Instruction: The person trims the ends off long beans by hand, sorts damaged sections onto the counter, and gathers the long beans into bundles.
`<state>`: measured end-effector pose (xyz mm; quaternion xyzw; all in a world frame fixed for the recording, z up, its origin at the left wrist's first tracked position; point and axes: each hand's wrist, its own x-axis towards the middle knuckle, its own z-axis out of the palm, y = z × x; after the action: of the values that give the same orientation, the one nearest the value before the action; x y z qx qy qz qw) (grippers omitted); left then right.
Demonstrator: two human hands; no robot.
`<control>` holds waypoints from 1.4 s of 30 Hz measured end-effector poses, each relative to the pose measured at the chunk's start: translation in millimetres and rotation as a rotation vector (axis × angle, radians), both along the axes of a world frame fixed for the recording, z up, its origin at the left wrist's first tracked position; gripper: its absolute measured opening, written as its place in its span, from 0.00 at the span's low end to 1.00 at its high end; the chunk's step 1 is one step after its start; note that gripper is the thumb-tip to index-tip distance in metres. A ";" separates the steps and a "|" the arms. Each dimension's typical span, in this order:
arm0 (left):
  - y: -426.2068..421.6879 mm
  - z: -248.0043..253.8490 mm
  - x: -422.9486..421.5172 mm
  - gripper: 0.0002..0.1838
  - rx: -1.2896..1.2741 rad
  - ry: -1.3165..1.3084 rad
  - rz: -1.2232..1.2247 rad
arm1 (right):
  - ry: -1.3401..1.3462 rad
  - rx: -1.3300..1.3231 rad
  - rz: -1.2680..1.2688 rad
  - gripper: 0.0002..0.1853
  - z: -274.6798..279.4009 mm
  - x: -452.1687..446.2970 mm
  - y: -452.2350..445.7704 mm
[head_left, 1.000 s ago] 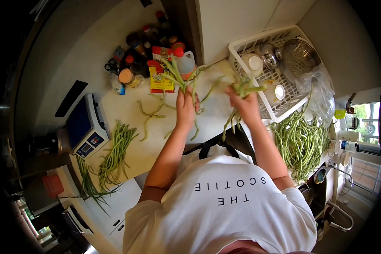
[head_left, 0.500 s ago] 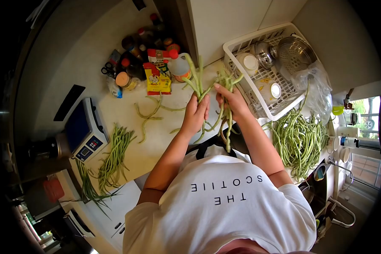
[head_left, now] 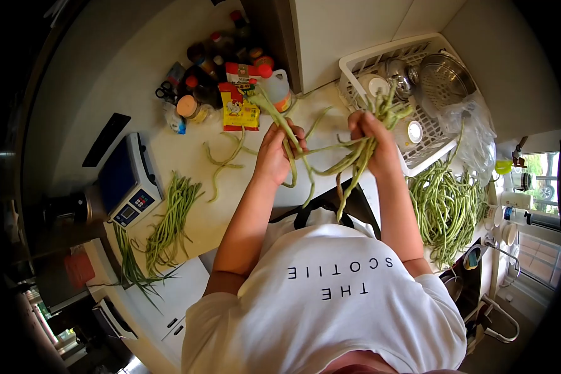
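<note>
My left hand (head_left: 277,153) is closed around a few long green beans (head_left: 268,107), whose ends stick up past the thumb and hang below the palm. In my right hand (head_left: 377,144) is a thicker bunch of long beans (head_left: 389,114), gripped near its upper end, with the lower ends dangling toward my shirt. One bean stretches across the gap between the two hands. Several loose long beans (head_left: 217,163) lie on the counter to the left of my left hand. A big heap of long beans (head_left: 449,209) rests to the right of my right forearm.
A sorted bundle of long beans (head_left: 173,218) lies beside a digital scale (head_left: 131,181) at left. Seasoning packets (head_left: 240,107) and bottles stand at the back. A white dish basket (head_left: 355,65) with a steel strainer (head_left: 445,76) sits back right, near a plastic bag (head_left: 470,131).
My hands have moved apart, the right one going further right with its bunch and the left one slightly left. A bean now spans the gap between them. The view has shifted a little.
</note>
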<state>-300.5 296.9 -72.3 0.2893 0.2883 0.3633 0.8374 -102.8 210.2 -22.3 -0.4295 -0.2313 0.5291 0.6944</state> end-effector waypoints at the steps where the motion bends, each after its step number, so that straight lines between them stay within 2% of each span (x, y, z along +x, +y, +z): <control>1: 0.8 4.7 2.4 0.09 -0.032 -0.009 0.011 | 0.014 -0.020 0.089 0.16 -3.6 11.3 -2.4; 2: 1.6 3.1 3.0 0.09 -0.034 -0.006 0.014 | 0.018 -0.022 0.093 0.16 -4.7 8.7 -2.0; 4: 2.9 0.0 3.7 0.10 -0.129 -0.170 -0.020 | 0.012 -0.016 -0.081 0.16 -4.3 3.4 -0.9; 5: 3.7 0.1 3.7 0.10 -0.131 -0.169 -0.018 | 0.079 0.100 0.015 0.15 -10.1 11.7 -5.5; 7: 5.6 4.0 3.4 0.13 -0.157 -0.289 0.021 | 0.075 0.078 0.043 0.13 0.1 15.0 -12.4; 10: 14.1 11.2 -5.3 0.18 -0.121 -0.304 0.051 | 0.084 0.012 0.019 0.09 16.5 19.3 -21.2; 11: 15.7 15.8 -7.7 0.23 -0.095 -0.310 0.066 | -0.129 -0.067 -0.063 0.09 22.5 20.9 -23.6; 12: 15.7 22.2 -7.9 0.23 -0.094 -0.306 0.065 | -0.341 -0.146 -0.145 0.09 26.0 23.4 -25.4; 14: 13.8 32.2 -7.3 0.27 -0.119 -0.326 0.126 | -0.327 -0.153 -0.144 0.09 25.3 26.7 -25.7; 16: 9.6 34.6 -3.2 0.30 -0.090 -0.306 0.118 | -0.522 -0.218 -0.234 0.09 23.1 18.4 -21.5; 17: 6.6 34.8 0.8 0.32 -0.062 -0.288 0.109 | -0.638 -0.214 -0.227 0.10 23.8 8.7 -17.2; 18: 3.0 32.9 5.2 0.32 -0.061 -0.291 0.105 | -0.727 -0.255 -0.140 0.13 25.9 0.0 -12.2; 19: -1.7 29.0 10.0 0.33 -0.004 -0.237 0.091 | -0.690 -0.243 -0.035 0.16 26.8 -9.3 -8.6; 20: -7.6 26.3 15.2 0.34 0.052 -0.182 0.076 | -0.815 -0.252 0.066 0.19 33.6 -19.3 -5.3; 21: -14.5 28.6 21.9 0.31 0.097 -0.177 0.077 | -0.841 -0.071 0.039 0.20 22.8 -29.6 0.7; 22: -22.9 35.4 30.1 0.31 0.096 -0.179 0.072 | -0.725 0.079 0.032 0.18 1.1 -38.9 8.7; 23: -30.8 44.8 38.2 0.29 0.085 -0.091 0.130 | -0.731 0.029 0.053 0.15 -5.1 -41.3 10.7; 25: -30.1 33.3 33.2 0.24 0.205 0.000 0.090 | -0.738 -0.017 0.076 0.12 -5.7 -40.6 13.5; 26: -29.4 28.6 28.9 0.24 0.206 -0.001 0.092 | -0.676 0.040 0.047 0.11 -4.0 -39.7 14.2; 28: -31.2 25.6 22.5 0.23 0.445 0.250 -0.036 | -0.612 0.098 0.021 0.09 4.4 -40.6 15.3; 30: -36.3 23.1 27.3 0.22 0.472 0.341 -0.010 | -0.458 -0.028 0.030 0.07 16.4 -44.2 15.7; 32: -36.6 14.5 33.2 0.21 0.815 0.533 0.225 | -0.488 0.012 -0.006 0.07 6.6 -47.2 16.3; 34: -33.9 15.1 36.0 0.20 0.856 0.471 0.284 | -0.390 -0.041 0.005 0.09 7.7 -47.0 11.5; 36: -37.7 24.1 34.8 0.22 1.121 0.744 0.313 | -0.456 -0.099 0.008 0.11 10.1 -47.4 11.4; 37: -44.1 38.3 33.8 0.26 1.305 0.962 0.275 | -0.474 -0.067 -0.036 0.11 10.0 -49.3 14.5; 38: -46.2 36.6 37.0 0.27 1.323 0.900 0.296 | -0.492 -0.035 -0.081 0.11 9.4 -49.6 16.7; 39: -46.1 35.8 37.5 0.25 1.249 0.839 0.253 | -0.348 -0.102 -0.033 0.11 8.4 -45.3 17.9; 40: -45.4 35.8 37.9 0.23 1.175 0.778 0.211 | -0.348 -0.103 -0.037 0.11 7.3 -41.4 18.2; 42: -39.7 42.2 30.6 0.20 0.894 0.532 0.040 | -0.126 -0.124 -0.008 0.08 3.8 -34.2 18.3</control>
<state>-269.9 257.2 -30.0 0.6954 0.3134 0.3808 0.5227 -137.0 228.5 -18.5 -0.5049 -0.2396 0.5117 0.6525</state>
